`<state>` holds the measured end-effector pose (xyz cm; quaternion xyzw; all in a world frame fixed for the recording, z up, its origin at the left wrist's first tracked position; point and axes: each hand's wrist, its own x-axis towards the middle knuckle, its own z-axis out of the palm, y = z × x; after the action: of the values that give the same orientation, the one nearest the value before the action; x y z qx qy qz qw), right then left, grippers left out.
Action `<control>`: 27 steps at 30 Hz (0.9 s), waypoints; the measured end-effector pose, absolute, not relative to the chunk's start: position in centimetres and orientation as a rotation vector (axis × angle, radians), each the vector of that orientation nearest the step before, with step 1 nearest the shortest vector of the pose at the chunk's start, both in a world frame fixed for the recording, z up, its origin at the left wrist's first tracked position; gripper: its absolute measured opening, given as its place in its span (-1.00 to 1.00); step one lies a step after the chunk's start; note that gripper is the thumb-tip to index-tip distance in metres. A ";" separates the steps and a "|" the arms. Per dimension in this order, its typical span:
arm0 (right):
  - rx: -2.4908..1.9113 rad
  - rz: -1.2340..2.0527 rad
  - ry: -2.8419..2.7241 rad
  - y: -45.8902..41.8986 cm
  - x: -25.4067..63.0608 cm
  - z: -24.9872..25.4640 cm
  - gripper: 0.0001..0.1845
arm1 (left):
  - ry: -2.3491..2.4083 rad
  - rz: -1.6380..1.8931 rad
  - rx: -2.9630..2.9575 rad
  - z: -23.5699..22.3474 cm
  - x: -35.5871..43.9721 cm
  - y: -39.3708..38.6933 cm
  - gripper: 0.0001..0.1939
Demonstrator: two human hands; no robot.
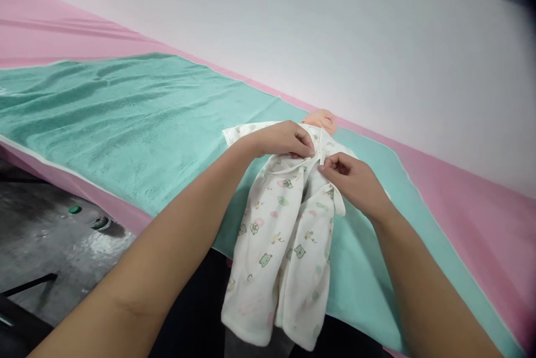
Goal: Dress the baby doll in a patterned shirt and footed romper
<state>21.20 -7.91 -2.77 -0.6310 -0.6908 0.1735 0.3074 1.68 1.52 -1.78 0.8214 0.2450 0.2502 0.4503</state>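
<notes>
A baby doll [321, 119] lies on its back with its head away from me, dressed in a white baby romper [288, 224] printed with small bears and hearts. The romper's two legs hang over the near edge. At the waist, my left hand [288, 139] is closed, its fingertips pinching the cloth of the romper. My right hand [354, 179] is closed too, thumb and forefinger on a narrow white strip of the romper. Both hands are close together over the doll's front. Exactly what lies under the left fingertips is hidden.
A mint-green towel [138, 123] covers the pink-topped table [469, 196], wrinkled on the left. Behind stands a plain white wall or panel [314, 28]. On the grey floor at lower left is a clear bottle with a green cap [75, 210], near a black metal leg [29, 284].
</notes>
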 end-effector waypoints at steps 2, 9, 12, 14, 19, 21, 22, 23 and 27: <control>-1.644 0.508 -1.842 -8.0 21.5 -2.6 -0.68 | 0.586 0.512 2.072 -1.5 1.3 1.5 -0.80; -1.805 0.458 -1.933 -8.4 21.1 -2.1 -0.67 | 0.586 0.446 2.171 -1.3 1.1 1.4 -0.83; -1.842 0.266 -1.933 -8.6 20.6 -2.0 -0.72 | 0.600 0.454 2.162 -1.3 1.2 1.1 -0.84; -1.803 0.229 -1.910 -8.7 20.4 -1.8 -0.74 | 0.575 0.468 2.119 -1.2 1.4 0.9 -0.85; -1.475 0.739 -1.591 -8.4 20.3 -2.1 -0.79 | 0.503 0.608 1.935 -0.9 2.2 0.0 -0.90; -1.328 0.892 -1.436 -8.0 20.3 -2.6 -0.78 | 0.475 0.676 1.852 -1.0 2.5 -0.1 -0.91; -1.288 0.932 -1.387 -7.8 20.2 -2.9 -0.77 | 0.457 0.691 1.814 -1.1 2.5 -0.1 -0.91; -1.270 0.960 -1.359 -7.6 20.1 -3.1 -0.77 | 0.436 0.692 1.782 -1.2 2.5 0.0 -0.90; -1.264 1.008 -1.350 -7.4 20.1 -3.7 -0.76 | 0.413 0.636 1.738 -1.4 2.5 0.3 -0.89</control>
<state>20.06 -7.43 -3.65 -0.5213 -0.5571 0.4158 0.4949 2.47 0.25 -1.42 0.7445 0.1769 0.2726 0.5832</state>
